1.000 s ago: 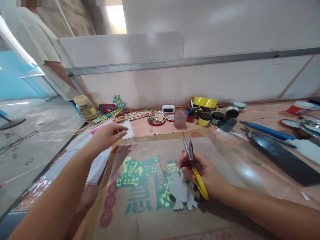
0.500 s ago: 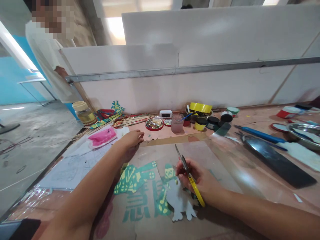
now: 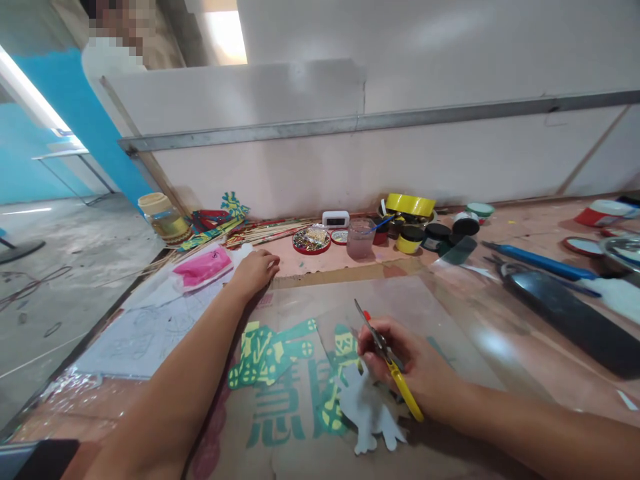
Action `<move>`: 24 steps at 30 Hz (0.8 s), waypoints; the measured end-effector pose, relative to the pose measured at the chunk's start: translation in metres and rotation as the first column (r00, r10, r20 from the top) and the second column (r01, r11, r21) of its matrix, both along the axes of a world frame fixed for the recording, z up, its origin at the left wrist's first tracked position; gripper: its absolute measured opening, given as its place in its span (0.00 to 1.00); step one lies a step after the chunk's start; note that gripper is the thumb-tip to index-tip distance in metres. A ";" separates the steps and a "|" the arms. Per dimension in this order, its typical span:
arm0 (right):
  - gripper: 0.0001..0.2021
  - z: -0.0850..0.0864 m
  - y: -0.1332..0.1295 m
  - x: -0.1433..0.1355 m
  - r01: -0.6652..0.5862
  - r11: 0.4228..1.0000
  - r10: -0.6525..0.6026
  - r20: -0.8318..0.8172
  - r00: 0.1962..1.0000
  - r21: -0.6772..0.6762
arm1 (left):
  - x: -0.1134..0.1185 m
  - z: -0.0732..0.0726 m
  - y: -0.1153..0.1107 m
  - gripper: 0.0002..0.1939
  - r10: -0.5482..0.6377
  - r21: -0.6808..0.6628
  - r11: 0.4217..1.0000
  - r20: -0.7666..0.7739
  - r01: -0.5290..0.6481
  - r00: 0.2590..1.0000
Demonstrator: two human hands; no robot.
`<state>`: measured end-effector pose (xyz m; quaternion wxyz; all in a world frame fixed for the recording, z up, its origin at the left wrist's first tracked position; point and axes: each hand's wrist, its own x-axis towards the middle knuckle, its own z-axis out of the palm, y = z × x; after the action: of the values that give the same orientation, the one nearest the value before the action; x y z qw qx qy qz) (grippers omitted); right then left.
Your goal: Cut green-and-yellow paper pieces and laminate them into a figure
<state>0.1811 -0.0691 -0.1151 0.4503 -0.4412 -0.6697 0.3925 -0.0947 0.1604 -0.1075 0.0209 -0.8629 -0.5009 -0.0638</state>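
My right hand (image 3: 403, 360) is closed around a pair of scissors (image 3: 406, 393) with yellow handles, its metal blades pointing up and away. A small red tip shows beside the blades; what it belongs to is unclear. Just below these fingers lies a white paper cutout (image 3: 370, 410) with leg-like ends; whether the fingers touch it, I cannot tell. Partly under it is a green and yellow paper figure (image 3: 333, 407), with another green-yellow cutout (image 3: 273, 353) to the left. My left hand (image 3: 256, 272) reaches to the far edge of the cardboard (image 3: 345, 275), fingers loosely bent, nothing visible in them.
A pink packet (image 3: 203, 268) lies on drawn sheets (image 3: 145, 340) at left. Along the back stand a jar (image 3: 164, 223), a bead dish (image 3: 311, 240), a cup of cloudy liquid (image 3: 360, 240) and paint pots (image 3: 410, 240). A black case (image 3: 570, 317) lies right. A person stands behind the panel.
The view has tilted down and shifted slightly. My left hand has moved slightly left, toward the pink packet. My right hand still grips the scissors above the white cutout.
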 end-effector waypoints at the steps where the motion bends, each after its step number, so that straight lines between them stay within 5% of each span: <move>1: 0.03 0.000 0.000 0.000 0.007 1.000 -0.007 0.009 1.000 0.000 | 0.001 -0.001 0.000 0.13 -0.005 -0.002 1.000 -0.001 0.005 1.000; 8: 0.03 0.002 0.000 0.001 0.012 1.000 -0.012 0.049 0.999 0.008 | -0.004 0.003 -0.002 0.14 0.106 0.026 0.994 0.011 -0.107 0.994; 15: 0.03 -0.003 0.003 0.002 -0.006 1.000 0.006 0.070 0.997 0.004 | 0.031 0.008 -0.022 0.24 -0.211 -0.190 0.960 -0.005 0.206 0.978; 24: 0.04 -0.006 0.000 0.005 -0.027 1.000 0.027 0.036 0.999 0.002 | 0.044 0.029 -0.042 0.22 -0.215 -0.308 0.931 -0.032 0.196 0.976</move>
<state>0.1858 -0.0687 -0.1210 0.4333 -0.4385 -0.6843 0.3896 -0.0508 0.1186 -0.0781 -0.1023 -0.9051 -0.4108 0.0399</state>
